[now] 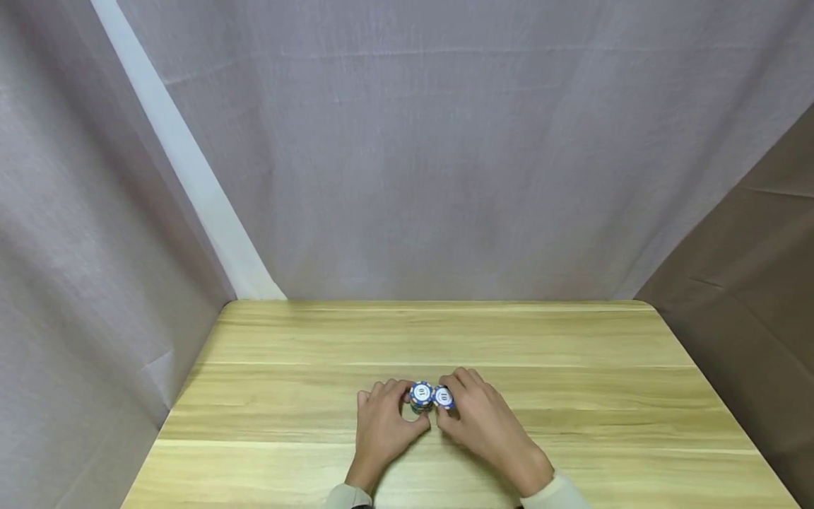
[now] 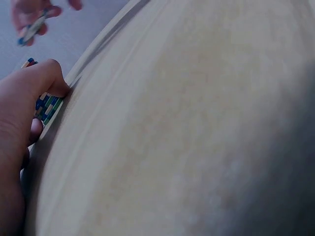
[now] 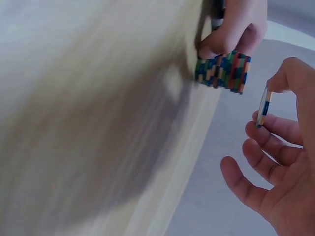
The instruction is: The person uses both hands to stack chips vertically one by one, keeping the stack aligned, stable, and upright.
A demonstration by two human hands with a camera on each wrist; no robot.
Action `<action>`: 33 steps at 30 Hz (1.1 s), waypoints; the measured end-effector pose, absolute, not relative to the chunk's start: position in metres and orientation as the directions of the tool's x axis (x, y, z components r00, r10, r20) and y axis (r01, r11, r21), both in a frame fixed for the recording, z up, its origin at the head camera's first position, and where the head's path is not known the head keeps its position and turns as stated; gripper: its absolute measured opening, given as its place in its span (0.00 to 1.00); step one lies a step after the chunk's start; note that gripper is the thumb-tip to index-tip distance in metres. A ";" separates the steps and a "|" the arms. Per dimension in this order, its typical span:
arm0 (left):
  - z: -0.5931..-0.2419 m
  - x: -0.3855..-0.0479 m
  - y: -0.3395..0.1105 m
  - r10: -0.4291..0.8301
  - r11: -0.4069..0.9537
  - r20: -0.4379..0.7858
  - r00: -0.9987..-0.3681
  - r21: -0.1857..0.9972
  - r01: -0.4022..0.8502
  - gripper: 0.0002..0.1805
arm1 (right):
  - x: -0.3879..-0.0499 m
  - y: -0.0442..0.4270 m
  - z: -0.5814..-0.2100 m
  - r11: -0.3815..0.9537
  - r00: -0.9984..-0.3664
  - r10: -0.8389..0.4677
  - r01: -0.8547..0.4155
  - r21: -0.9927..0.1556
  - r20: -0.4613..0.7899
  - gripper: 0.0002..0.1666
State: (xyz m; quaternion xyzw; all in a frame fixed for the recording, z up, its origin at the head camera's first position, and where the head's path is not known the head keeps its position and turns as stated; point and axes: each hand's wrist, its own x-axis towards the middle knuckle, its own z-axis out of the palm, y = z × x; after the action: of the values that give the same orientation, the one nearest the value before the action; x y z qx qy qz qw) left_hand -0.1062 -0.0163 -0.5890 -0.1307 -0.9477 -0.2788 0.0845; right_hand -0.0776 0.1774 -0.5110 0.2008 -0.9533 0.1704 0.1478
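A stack of poker chips (image 1: 421, 393) in several colours stands on the table, a blue-and-white chip marked 10 on top. My left hand (image 1: 384, 423) holds the stack low down, thumb on the near side and fingers on the far side. The right wrist view shows the striped edges of the stack (image 3: 222, 71) between that thumb and fingers. Just right of the stack top, my right hand (image 1: 486, 424) pinches a single blue-and-white poker chip (image 3: 264, 107) between thumb and fingertips, the other fingers spread. In the left wrist view my left thumb partly hides the stack (image 2: 47, 107).
The light wood-grain table (image 1: 286, 396) extends to both sides and behind the hands. Grey curtain (image 1: 445, 177) hangs along the table's back edge and left side, and darker brown cloth (image 1: 750, 283) hangs at the right. A white strip (image 1: 191, 155) shows between the curtains.
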 end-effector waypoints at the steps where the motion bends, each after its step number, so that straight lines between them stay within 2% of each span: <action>1: -0.589 -0.106 -0.016 0.202 0.812 0.236 -0.951 0.503 0.297 0.26 | -0.079 0.175 -0.509 0.862 -0.876 -0.336 -0.435 -0.262 0.347 0.20; 13: -0.589 -0.109 -0.017 0.210 0.813 0.227 -0.951 0.500 0.299 0.31 | -0.097 0.155 -0.506 0.863 -0.880 -0.409 -0.459 -0.211 0.239 0.21; 23: -0.588 -0.108 -0.017 0.208 0.829 0.204 -0.957 0.482 0.283 0.33 | -0.100 0.150 -0.515 0.862 -0.875 -0.432 -0.472 -0.183 0.219 0.24; 33: -0.587 -0.108 -0.018 0.209 0.825 0.205 -0.956 0.487 0.285 0.31 | -0.099 0.149 -0.514 0.866 -0.890 -0.412 -0.449 -0.220 0.194 0.24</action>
State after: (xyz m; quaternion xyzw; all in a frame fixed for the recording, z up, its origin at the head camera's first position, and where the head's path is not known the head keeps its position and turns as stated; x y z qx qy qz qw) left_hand -0.1076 -0.0177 -0.5872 -0.1297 -0.9527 -0.2654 0.0714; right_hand -0.0995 0.1492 -0.5135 0.2236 -0.9633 0.1304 0.0705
